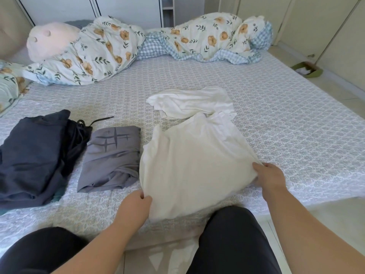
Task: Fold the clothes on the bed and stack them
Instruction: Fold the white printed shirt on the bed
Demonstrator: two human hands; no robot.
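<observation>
On bed [276, 119], white shirt [193, 159] lengthwise away

White garment [193, 165] hides both hands' fingers [256, 167].

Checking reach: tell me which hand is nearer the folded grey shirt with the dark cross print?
Left. The left hand grips the white garment's hem beside the grey shirt; the right hand grips its far side.

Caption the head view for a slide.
Both hands, left hand and right hand, grip a white garment beside a folded grey shirt on the bed.
</observation>
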